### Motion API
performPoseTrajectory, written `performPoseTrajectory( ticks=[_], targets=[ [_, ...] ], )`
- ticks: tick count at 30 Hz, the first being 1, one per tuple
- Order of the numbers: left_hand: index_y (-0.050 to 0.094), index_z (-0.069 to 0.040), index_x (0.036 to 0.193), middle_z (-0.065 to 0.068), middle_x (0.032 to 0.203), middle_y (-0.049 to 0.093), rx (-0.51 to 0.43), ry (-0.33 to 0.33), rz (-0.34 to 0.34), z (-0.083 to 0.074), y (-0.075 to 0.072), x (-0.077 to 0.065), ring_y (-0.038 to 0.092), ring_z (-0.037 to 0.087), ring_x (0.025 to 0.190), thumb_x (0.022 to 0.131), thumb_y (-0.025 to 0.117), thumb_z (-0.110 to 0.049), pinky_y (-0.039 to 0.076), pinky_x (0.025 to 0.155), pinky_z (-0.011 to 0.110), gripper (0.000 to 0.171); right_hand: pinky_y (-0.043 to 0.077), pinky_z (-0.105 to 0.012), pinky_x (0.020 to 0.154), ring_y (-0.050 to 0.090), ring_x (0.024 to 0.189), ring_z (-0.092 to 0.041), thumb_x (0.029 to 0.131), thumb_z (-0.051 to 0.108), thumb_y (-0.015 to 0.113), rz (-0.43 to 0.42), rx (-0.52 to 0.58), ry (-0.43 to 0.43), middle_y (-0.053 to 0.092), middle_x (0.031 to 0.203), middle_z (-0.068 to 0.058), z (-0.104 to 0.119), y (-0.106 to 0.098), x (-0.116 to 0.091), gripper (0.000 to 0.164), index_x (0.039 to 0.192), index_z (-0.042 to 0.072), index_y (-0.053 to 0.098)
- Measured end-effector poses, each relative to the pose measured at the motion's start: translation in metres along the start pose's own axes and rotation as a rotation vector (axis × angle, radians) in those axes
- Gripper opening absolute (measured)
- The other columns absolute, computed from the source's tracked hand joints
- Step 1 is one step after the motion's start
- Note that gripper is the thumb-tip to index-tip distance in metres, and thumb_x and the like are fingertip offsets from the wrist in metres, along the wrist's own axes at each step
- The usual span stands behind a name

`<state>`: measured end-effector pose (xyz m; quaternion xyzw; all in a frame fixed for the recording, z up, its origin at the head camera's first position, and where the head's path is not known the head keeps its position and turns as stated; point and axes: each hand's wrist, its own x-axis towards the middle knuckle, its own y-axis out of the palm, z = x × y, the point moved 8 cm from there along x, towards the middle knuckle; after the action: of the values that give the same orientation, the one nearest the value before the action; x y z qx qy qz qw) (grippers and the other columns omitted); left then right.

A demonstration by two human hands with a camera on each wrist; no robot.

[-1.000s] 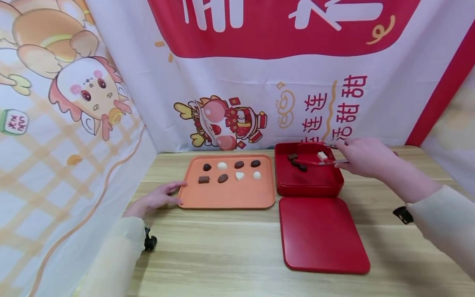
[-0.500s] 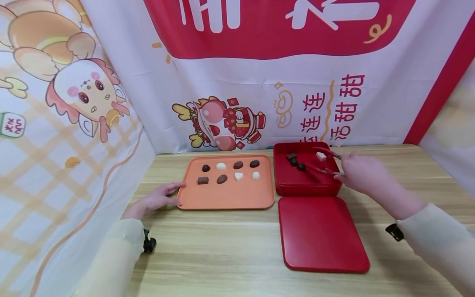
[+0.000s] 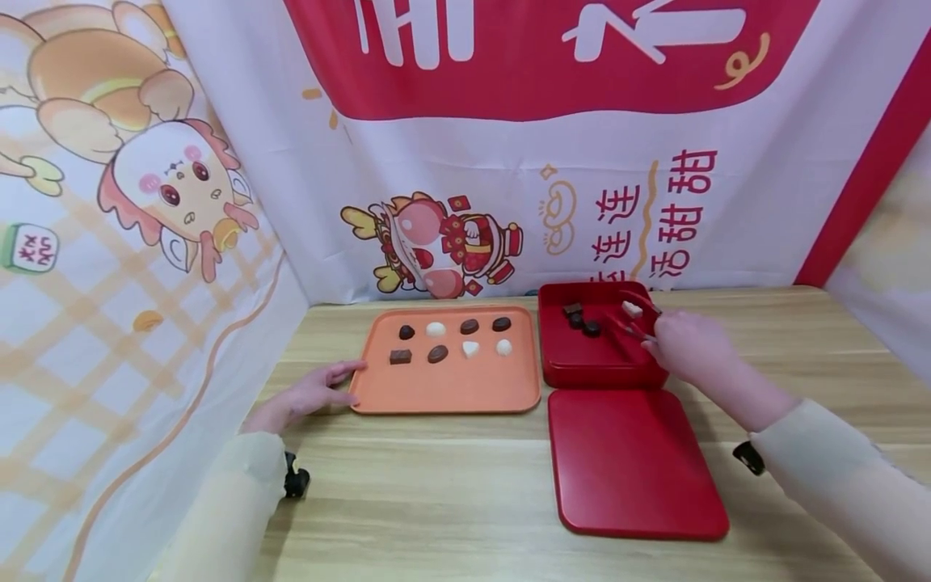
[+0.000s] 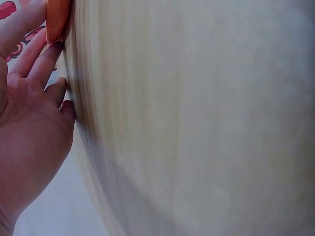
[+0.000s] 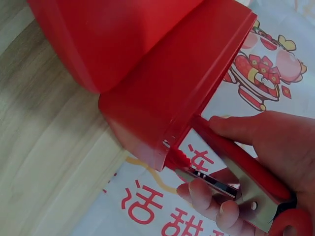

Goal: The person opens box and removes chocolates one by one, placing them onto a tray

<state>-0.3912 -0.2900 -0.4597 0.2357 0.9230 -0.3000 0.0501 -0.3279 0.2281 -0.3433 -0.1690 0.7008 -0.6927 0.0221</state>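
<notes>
In the head view my right hand (image 3: 694,347) grips red-tipped metal tongs (image 5: 241,182) over the right side of a red box (image 3: 604,373). Their jaws stand apart, close to a white chocolate piece (image 3: 631,309) in the box. The right wrist view shows my thumb and fingers round the tongs' handle, while the box wall hides the tips. Also inside the box are a brown square chocolate (image 3: 573,309) and two dark round ones (image 3: 591,328). My left hand (image 3: 316,394) touches the left edge of an orange tray (image 3: 451,392), fingers extended.
Two rows of brown, dark and white chocolates (image 3: 437,354) lie on the tray. In front of the box a red lid (image 3: 636,461) lies flat on the wooden table (image 3: 422,493). Printed cloth (image 3: 451,153) hangs behind and along the left side.
My right hand has moved left and toward me in the head view, swinging the tongs; their tips now lie further right in the box. My left hand stays at the tray.
</notes>
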Motion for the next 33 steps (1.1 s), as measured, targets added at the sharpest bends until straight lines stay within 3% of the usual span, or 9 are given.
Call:
performPoseTrajectory(
  ticks=[14,25,33],
  targets=[
    [0.037,-0.005,0.149,0.021,0.156,0.021,0.009,0.001,0.003,0.001,0.001,0.002,0.016,0.041,0.143,0.085,0.075,-0.015,0.016,0.113,0.055,0.076,0.051,-0.045,0.048,0.057,0.055,-0.03,0.083,0.017,0.075,0.003,0.011,0.025,0.051,0.06,-0.012,-0.004,0.007,0.0,0.034,0.063,0.001,0.052],
    [0.036,-0.005,0.15,0.022,0.156,0.02,-0.01,-0.013,0.002,0.001,0.001,0.001,0.015,0.041,0.143,0.085,0.075,-0.013,0.016,0.113,0.055,0.076,0.053,-0.046,0.057,0.06,0.064,-0.031,0.081,0.027,0.078,0.05,0.063,0.073,0.057,0.067,-0.013,-0.02,0.015,-0.001,0.042,0.091,-0.009,0.058],
    [0.037,-0.004,0.149,0.021,0.156,0.022,-0.012,0.008,0.003,0.0,0.0,0.002,0.015,0.04,0.143,0.085,0.075,-0.013,0.015,0.113,0.054,0.075,0.053,-0.045,0.053,0.06,0.064,-0.033,0.082,0.031,0.078,0.032,0.032,0.11,0.058,0.07,-0.018,-0.018,0.017,-0.005,0.05,0.097,-0.013,0.058]
  ],
)
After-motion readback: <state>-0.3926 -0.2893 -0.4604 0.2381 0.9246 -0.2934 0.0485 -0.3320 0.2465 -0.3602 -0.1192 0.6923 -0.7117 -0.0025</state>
